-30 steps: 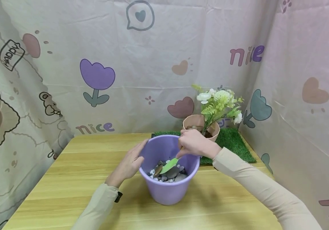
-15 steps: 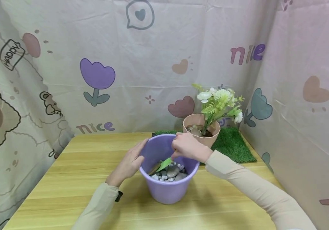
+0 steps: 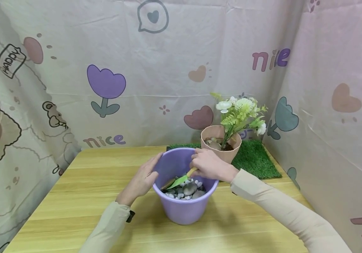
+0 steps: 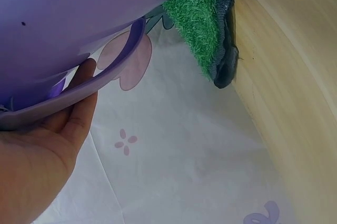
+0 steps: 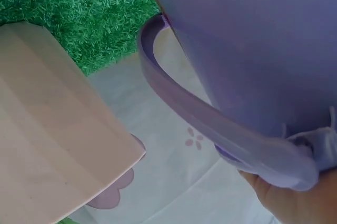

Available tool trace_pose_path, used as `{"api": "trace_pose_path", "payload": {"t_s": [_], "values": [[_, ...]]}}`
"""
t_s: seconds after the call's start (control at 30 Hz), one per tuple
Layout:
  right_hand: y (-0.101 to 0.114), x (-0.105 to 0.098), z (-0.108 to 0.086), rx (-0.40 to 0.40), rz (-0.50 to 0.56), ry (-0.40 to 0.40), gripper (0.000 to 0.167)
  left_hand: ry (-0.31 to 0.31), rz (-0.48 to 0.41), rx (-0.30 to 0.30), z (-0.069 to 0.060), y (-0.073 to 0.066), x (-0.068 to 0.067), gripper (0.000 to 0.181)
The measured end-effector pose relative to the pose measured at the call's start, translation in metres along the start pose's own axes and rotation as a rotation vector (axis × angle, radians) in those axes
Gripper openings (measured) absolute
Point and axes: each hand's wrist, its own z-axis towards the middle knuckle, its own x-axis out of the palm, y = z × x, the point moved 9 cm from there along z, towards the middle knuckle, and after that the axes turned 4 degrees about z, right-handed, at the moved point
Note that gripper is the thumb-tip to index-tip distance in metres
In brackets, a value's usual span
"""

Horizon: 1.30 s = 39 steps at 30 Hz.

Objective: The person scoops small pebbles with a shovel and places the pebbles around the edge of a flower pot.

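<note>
A purple bucket stands on the wooden table, with grey and white stones at its bottom. My left hand rests against the bucket's left side with its fingers straight. In the left wrist view its fingers lie behind the curved purple handle. My right hand, over the right part of the rim, grips a small trowel by its yellowish handle. The green blade slants down to the left, beside a brown stone at the inner left wall. The right wrist view does not show the trowel.
Behind the bucket to the right, a pink flowerpot with white flowers and stones stands on a green grass mat. Printed curtains enclose the table at the back and sides.
The trowel has moved left and lower across the stones, its blade now nearer the bucket's left wall. More of its handle shows. My left hand has stayed in place.
</note>
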Motion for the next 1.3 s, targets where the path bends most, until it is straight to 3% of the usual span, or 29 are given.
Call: {"api": "trace_pose_path", "payload": {"t_s": [0.17,0.3,0.43,0.7,0.9,1.3], "values": [[-0.006,-0.007,-0.005,0.054,0.021,-0.029,0.022,-0.013,-0.003,0.025,0.001,-0.003,-0.001,0.068],[-0.023,-0.014,-0.010,0.184,0.067,-0.029,0.018,-0.031,-0.024,0.063,0.002,-0.007,-0.004,0.068],[-0.036,-0.017,-0.012,0.284,0.079,0.005,0.016,-0.043,-0.028,0.065,0.003,-0.008,-0.007,0.068],[-0.031,-0.015,-0.007,0.240,0.060,0.099,0.019,-0.038,-0.021,0.049,0.002,-0.007,-0.006,0.069],[-0.035,-0.016,-0.006,0.270,0.068,0.172,0.019,-0.042,-0.023,0.047,0.002,-0.008,-0.006,0.070],[-0.029,-0.012,0.003,0.244,0.202,0.334,0.016,-0.034,-0.023,0.039,0.000,-0.005,-0.003,0.069]]}}
